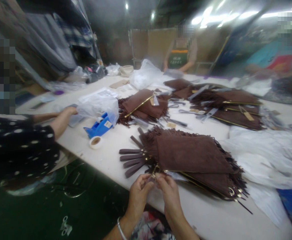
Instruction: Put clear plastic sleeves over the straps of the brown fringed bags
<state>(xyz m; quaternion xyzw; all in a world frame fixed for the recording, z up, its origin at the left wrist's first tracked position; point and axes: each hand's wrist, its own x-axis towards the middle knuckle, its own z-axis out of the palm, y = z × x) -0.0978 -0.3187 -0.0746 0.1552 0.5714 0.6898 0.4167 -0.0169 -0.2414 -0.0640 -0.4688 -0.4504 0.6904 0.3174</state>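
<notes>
My left hand [140, 189] is closed in a pinch on a small gold clasp [154, 172], at the near left corner of a stack of brown fringed bags. My right hand [169, 190] pinches at the same spot, fingertips close to the left ones; what exactly lies between its fingers is hidden. The top brown bag [191, 150] lies flat just beyond my hands, with a gold zipper along its near edge. Several brown wrist straps [132, 157] fan out from the stack's left side on gold fittings.
More fringed bags [241, 100] with tags lie across the white table [106, 166]. A blue tape dispenser [99, 125] and tape roll [95, 142] sit left. White plastic [268, 153] covers the right. A co-worker's hand [63, 120] reaches in from the left; other people stand opposite.
</notes>
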